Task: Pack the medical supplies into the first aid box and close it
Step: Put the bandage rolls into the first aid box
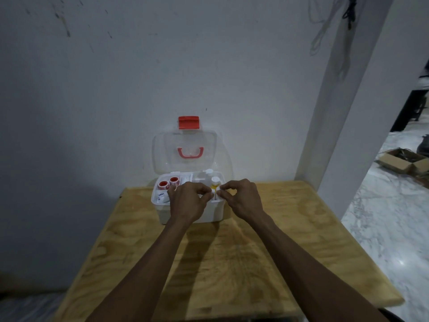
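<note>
A white first aid box [162, 212] stands at the far edge of the wooden table [232, 263]. Its clear lid [185, 140], with a red latch [189, 122] and a red handle [190, 152], stands open against the wall. Inside lie two red tape rolls [168, 182], a white packet [161, 196] and a yellow bottle with a white cap [215, 182]. My left hand [189, 201] and my right hand [241, 197] hover over the box's right half. Both pinch a small white item [215, 191] between their fingertips; what it is I cannot tell.
A grey wall rises right behind the box. A white pillar [343, 112] stands at the right. Beyond it a marble floor holds an open cardboard box [404, 162]. The table's right edge runs along that floor.
</note>
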### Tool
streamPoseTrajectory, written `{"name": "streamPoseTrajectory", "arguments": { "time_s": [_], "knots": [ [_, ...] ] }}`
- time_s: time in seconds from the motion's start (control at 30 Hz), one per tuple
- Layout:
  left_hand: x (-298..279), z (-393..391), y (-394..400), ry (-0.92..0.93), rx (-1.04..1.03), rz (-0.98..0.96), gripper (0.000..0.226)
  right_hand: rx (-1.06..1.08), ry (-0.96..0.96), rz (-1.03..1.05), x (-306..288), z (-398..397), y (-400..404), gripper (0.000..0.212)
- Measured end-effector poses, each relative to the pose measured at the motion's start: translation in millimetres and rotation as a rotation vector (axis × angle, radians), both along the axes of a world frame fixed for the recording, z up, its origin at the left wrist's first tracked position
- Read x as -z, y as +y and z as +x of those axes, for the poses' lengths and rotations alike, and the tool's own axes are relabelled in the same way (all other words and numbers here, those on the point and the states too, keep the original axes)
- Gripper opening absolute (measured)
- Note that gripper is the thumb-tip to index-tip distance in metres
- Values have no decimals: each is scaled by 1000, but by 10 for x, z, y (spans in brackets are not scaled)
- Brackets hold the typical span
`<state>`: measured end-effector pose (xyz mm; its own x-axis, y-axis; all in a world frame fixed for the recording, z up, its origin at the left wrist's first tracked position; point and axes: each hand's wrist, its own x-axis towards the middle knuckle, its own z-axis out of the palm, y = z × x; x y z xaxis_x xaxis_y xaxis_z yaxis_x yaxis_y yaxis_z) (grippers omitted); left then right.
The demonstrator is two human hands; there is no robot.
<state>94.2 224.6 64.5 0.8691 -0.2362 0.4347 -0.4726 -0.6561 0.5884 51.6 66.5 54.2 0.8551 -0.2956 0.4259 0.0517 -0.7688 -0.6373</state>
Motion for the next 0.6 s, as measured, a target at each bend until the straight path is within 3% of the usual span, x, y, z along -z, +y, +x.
{"name": "streamPoseTrajectory", "arguments": {
  "time_s": [0.17, 0.6],
  "knots": [
    [-36, 40, -2, 40, 6, 86, 18, -31, 38, -35, -14, 16, -22, 24],
    [11, 39, 27, 51, 0, 41, 26, -59, 33, -12, -58, -48, -11, 30]
  ]
}}
